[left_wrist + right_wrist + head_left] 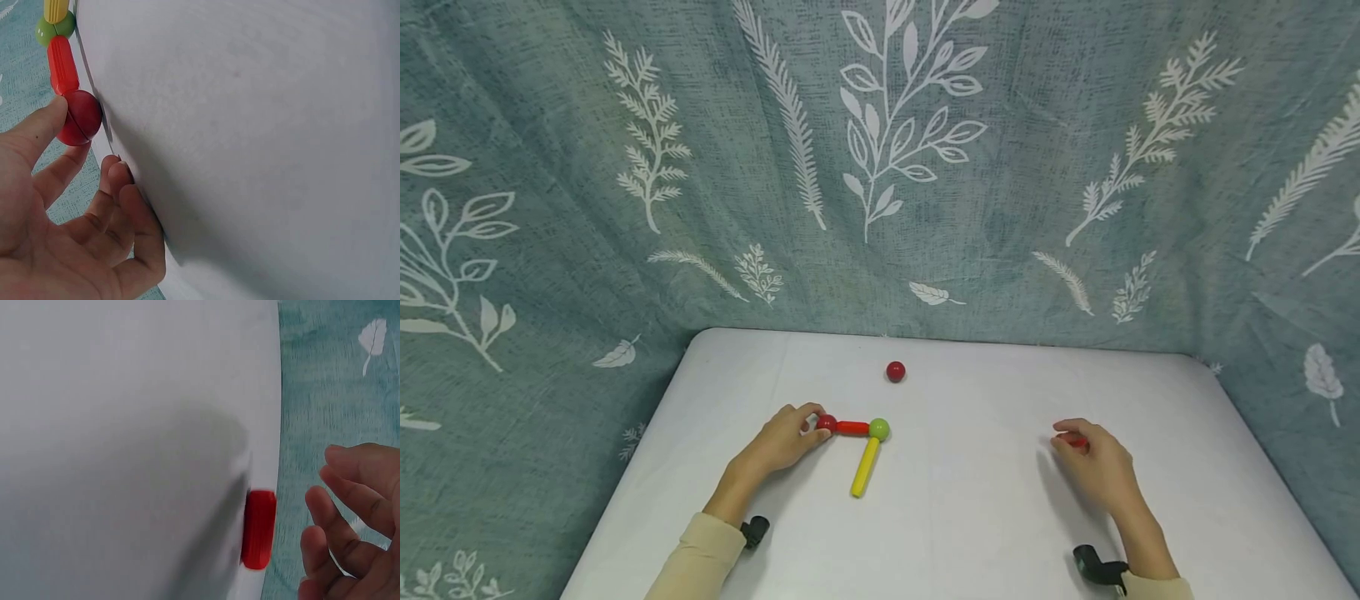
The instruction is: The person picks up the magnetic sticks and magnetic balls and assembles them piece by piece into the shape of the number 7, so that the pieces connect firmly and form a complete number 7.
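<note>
My left hand [784, 440] pinches a red ball [827, 423] between thumb and forefinger, its other fingers loosely bent. From that ball a red stick [852, 428] runs to a green ball [879, 429]. A yellow stick [865, 468] extends from the green ball toward the front of the table. On the right, another red stick [259, 529] lies on the table, partly hidden by my right hand [1097, 468] in the head view. The right wrist view shows the fingers [356, 503] of that hand apart from the stick, bent and holding nothing.
A loose red ball [896, 372] sits toward the back of the white table [985, 433]. Behind and beside the table hangs a green cloth [1000, 275] with white leaf prints.
</note>
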{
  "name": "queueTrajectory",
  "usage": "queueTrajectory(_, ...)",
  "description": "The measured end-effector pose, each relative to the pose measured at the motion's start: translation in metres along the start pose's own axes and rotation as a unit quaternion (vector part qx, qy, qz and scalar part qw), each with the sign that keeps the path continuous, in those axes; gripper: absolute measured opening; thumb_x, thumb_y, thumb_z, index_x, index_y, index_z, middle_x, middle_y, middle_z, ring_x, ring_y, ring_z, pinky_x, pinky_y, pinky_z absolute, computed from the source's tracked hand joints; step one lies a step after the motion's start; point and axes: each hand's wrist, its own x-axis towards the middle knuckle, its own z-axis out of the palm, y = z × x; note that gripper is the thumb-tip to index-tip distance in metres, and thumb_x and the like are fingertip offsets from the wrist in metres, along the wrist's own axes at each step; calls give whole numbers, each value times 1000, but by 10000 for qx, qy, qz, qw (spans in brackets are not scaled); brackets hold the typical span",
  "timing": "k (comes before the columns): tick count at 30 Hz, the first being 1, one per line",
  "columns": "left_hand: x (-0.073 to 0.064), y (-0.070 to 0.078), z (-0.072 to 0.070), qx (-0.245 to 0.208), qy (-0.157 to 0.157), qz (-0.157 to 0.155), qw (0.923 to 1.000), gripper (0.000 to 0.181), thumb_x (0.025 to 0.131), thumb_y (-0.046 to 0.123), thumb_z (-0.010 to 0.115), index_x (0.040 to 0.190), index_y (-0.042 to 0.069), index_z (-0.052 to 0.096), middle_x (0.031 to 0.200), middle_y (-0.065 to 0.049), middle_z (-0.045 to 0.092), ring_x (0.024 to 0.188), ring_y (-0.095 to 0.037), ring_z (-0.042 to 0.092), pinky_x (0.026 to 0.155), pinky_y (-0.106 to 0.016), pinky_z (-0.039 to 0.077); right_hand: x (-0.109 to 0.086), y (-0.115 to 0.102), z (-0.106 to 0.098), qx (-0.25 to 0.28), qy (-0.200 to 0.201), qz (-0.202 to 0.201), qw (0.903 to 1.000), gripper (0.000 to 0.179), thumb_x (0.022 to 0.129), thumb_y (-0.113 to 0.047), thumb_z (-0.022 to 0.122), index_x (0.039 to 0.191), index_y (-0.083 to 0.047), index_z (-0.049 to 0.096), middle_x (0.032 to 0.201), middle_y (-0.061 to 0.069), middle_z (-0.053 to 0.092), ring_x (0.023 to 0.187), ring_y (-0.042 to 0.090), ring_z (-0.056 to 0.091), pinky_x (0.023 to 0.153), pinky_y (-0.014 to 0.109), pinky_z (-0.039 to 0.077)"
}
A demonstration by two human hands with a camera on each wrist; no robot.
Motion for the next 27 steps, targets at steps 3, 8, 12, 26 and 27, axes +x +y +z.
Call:
queueTrajectory(3,0,0,0,-10,0,-4,10000,33,94,34,72,123,21,65,92,-4,52,78,-21,52,64,-36,44,3,11,-5,-127,17,100,9999,25,92,-11,72,115,-3,70,100,15,68,83,27,57,66,43,38)
queueTrajectory(8,-1,0,0,-11,-19,2,10000,32,94,34,72,122,21,65,91,-4,52,77,-21,51,64,-36,44,8,25,-8,-447,-202,229,9985,26,91,-11,72,116,-5,71,112,29,63,92,45,53,66,54,36)
queueTrajectory(12,-1,0,-1,-11,-19,9,10000,32,94,34,72,122,21,65,91,-4,52,77,-21,52,63,-36,44,13,32,-9,-677,-617,350,9952,27,89,-11,72,116,-7,72,117,32,61,97,55,51,66,59,36)
queueTrajectory(26,0,0,-1,-47,-17,40,10000,30,94,34,72,121,22,65,91,-4,52,77,-21,51,62,-35,43,16,38,-4,-895,-909,495,9906,26,87,-9,74,113,-11,73,110,28,65,93,52,54,67,59,35)
queueTrajectory(27,0,0,-1,-48,-11,49,10000,30,94,34,72,121,22,65,91,-4,52,77,-21,51,62,-35,43,16,37,-4,-901,-894,499,9907,26,87,-10,74,113,-11,73,110,28,64,93,52,54,68,59,34)
